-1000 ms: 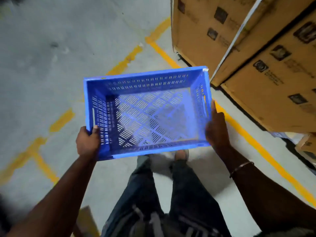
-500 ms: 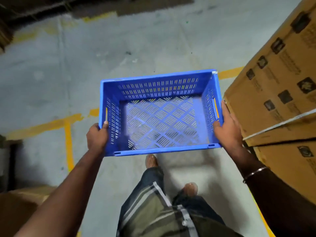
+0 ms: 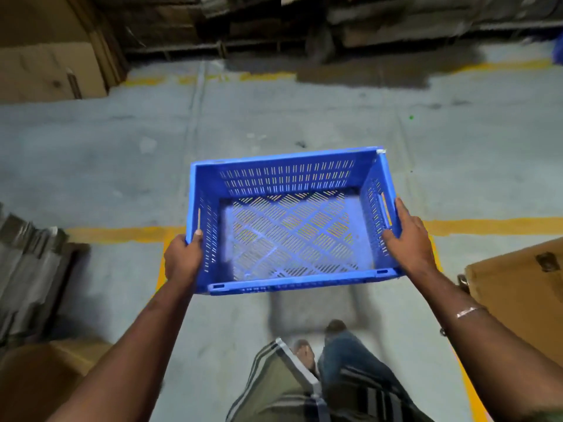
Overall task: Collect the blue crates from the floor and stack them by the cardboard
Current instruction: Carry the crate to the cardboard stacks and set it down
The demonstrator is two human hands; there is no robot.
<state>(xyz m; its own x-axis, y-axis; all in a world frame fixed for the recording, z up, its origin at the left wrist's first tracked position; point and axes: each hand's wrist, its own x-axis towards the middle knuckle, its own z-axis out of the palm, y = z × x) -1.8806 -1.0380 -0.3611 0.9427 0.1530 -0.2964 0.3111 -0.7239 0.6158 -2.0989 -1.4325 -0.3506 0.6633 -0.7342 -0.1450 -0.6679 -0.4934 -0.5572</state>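
Note:
I carry an empty blue slotted crate (image 3: 288, 184) level in front of me, above the grey concrete floor. My left hand (image 3: 182, 258) grips its left end wall, thumb hooked over the rim. My right hand (image 3: 409, 243) holds the right end wall beside the handle slot, fingers wrapped round the outside. A large brown cardboard box (image 3: 518, 287) shows at the right edge, just right of my right forearm. My legs and feet are visible below the crate.
Flat cardboard sheets (image 3: 45, 65) lean at the far left, with dark racking behind. Bundled flattened cardboard (image 3: 27, 269) lies at the left, another brown carton (image 3: 39, 379) below it. Yellow floor lines (image 3: 487, 225) cross under the crate. A blue object (image 3: 557, 51) peeks in at far right.
The view has swung left: the stacked cardboard boxes slid from ahead to the right edge, and open floor with far racking came into sight. Both hands kept hold of the crate.

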